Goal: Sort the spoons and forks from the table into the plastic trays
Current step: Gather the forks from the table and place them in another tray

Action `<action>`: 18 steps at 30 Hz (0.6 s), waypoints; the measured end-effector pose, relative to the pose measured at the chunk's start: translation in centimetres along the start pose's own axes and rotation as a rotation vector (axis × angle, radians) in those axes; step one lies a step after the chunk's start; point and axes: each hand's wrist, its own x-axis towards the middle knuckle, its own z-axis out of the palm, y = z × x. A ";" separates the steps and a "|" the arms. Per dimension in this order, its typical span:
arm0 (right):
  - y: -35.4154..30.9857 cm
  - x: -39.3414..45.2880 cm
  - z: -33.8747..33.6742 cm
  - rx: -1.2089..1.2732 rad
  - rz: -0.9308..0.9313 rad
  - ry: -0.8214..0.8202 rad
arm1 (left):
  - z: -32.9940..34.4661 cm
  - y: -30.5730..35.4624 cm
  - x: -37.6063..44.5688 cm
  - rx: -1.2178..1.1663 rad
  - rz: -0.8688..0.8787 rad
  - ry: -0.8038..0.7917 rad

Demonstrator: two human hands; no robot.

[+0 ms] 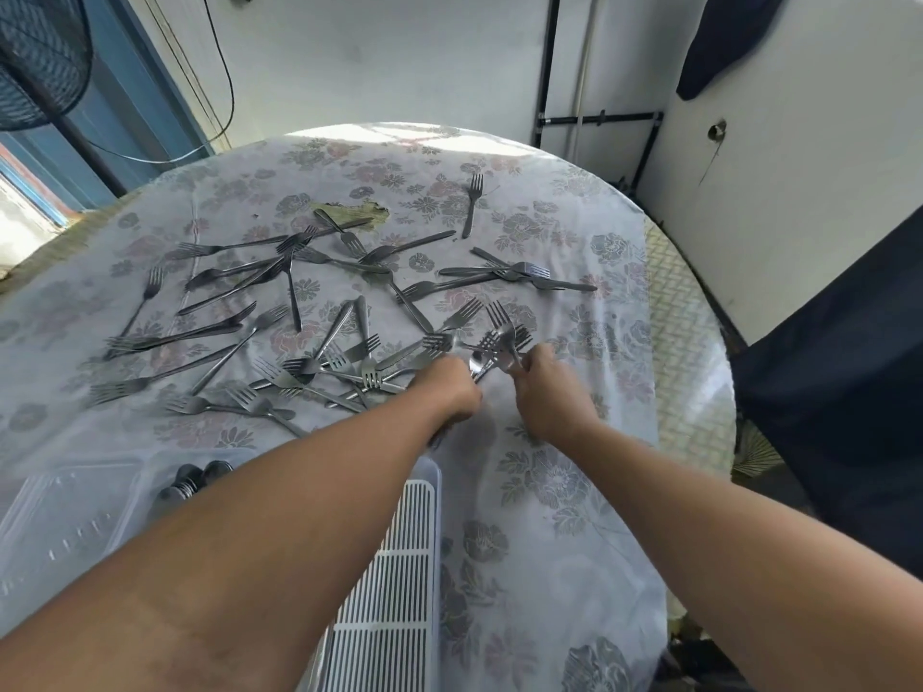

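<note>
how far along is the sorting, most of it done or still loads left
Early to middling. Done: a few spoons already lie in the clear tray. In hand: the right hand grips a bunch of forks, while the left hand gathers more. Left: dozens of scattered forks remain on the table.

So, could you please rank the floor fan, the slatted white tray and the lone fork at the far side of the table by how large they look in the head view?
1. Slatted white tray, nearest the camera.
2. Floor fan, partly cut off, so unsure.
3. Lone fork, clearly smallest.
</note>
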 end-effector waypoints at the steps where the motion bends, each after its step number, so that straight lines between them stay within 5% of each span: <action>1: -0.4 -0.1 0.1 0.070 0.032 0.012 | -0.3 0.0 -0.2 -0.091 -0.024 -0.045; 6: -1.8 -0.4 0.6 0.451 0.217 0.044 | -2.6 0.1 -1.9 -0.490 -0.286 -0.222; 11: -3.1 -1.9 0.1 0.555 0.275 0.024 | -6.1 -1.4 -5.6 -0.705 -0.455 -0.496; 18: -7.0 -6.3 -0.2 0.690 0.315 -0.031 | -8.0 -5.8 -9.7 -0.800 -0.460 -0.480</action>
